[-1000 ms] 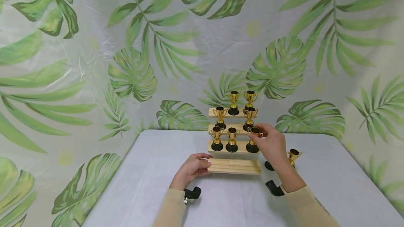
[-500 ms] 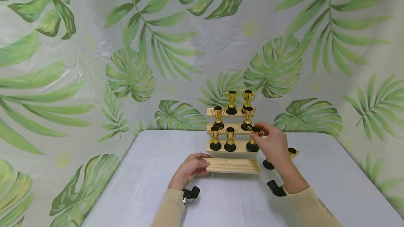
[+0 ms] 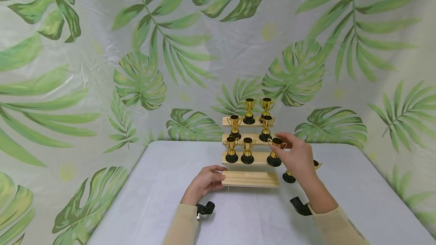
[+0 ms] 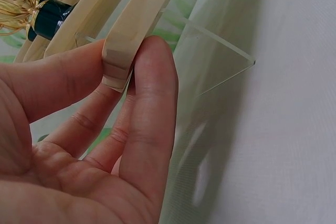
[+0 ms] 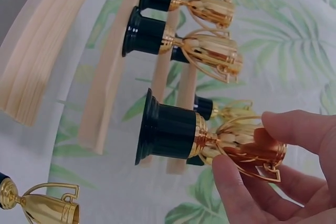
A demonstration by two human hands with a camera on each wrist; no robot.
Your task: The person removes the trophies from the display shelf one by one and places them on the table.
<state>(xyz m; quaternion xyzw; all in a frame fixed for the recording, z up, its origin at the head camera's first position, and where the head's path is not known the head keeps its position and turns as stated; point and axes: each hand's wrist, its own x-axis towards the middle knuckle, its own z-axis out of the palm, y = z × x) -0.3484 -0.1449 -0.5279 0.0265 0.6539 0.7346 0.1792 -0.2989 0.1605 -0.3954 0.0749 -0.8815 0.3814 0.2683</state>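
**Right hand on trophy, left steadies stand**

Right hand (image 3: 297, 158) pinches the cup rim of a small gold plastic trophy with black base (image 3: 274, 151), upright, just left of its fingertips, on the stepped wooden display stand (image 3: 250, 179). Left hand (image 3: 204, 182) pinches the stand's lowest step end on the counter (image 3: 163, 184). The right hand is nearer.

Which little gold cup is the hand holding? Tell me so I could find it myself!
Look at the wooden step shelf in the middle of the white table. On the second step up stand three gold trophies with black bases. The trophy at the right end is the one: it alone has the right hand pinching its cup, while its two neighbours stand untouched.
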